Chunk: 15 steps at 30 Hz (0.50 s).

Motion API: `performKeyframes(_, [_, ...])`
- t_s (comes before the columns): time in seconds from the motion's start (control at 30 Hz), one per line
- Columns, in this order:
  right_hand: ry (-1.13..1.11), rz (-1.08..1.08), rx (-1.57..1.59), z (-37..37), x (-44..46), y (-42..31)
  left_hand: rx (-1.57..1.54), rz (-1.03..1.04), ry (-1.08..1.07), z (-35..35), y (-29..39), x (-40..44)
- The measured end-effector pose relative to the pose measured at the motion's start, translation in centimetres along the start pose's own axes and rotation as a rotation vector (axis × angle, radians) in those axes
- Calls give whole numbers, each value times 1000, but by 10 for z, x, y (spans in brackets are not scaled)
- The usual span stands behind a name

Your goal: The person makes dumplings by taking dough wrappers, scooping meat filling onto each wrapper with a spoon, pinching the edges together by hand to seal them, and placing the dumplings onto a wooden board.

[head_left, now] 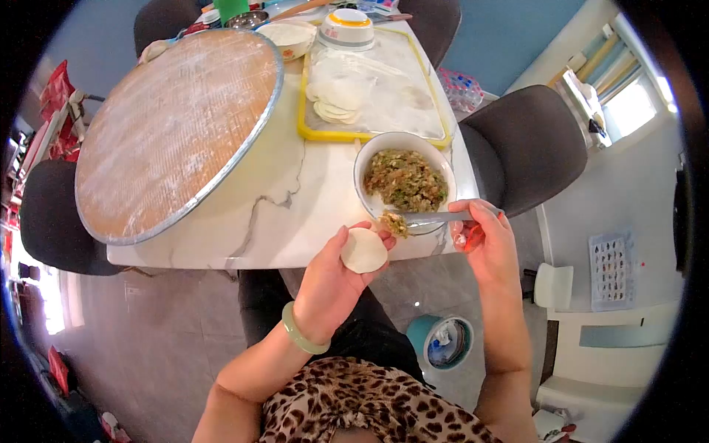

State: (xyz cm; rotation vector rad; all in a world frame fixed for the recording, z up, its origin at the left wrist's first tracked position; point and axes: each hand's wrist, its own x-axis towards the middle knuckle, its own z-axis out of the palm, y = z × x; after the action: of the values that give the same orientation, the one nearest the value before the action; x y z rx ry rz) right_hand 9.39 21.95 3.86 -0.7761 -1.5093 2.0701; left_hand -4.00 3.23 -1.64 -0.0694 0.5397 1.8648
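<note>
I'm watching the left hand (329,270) cradling a round dough wrapper (364,250), likely soft, tearable, best palmed underneath; toward three o'clock, the right hand (487,240) is gripping a loaded utensil (436,217).

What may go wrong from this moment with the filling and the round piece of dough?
The clump of filling sits at the tip of the utensil, so it might drop onto the fingers of the left hand or the table. The dough circle rests in that hand and could slip if the palm tilts. The bowl stands near the table's edge, so the right hand might bump it.
</note>
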Motion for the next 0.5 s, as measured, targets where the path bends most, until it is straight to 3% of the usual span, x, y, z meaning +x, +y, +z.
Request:
performKeyframes(0.07, [-44,24,63,5,-7,1,1,7,-1,3,-1,1])
performKeyframes(0.17, [-39,-41,-52,18,-24,9,-1,26,-29,6,-3,-2])
performKeyframes(0.23, [-77,-170,-357,23,-35,20,-9,46,-52,5,-4,-2])
performKeyframes(0.3, [-124,-201,-328,23,-44,36,-8,65,-77,1,-6,-1])
performKeyframes(0.37, [-291,-627,-764,26,-51,44,-40,77,-32,4,-6,-3])
performKeyframes(0.43, [-343,-740,-890,24,-55,51,-67,85,10,3,-8,-4])
performKeyframes(0.5, [-445,-1002,-1147,28,-57,58,-64,124,12,-2,-9,-1])
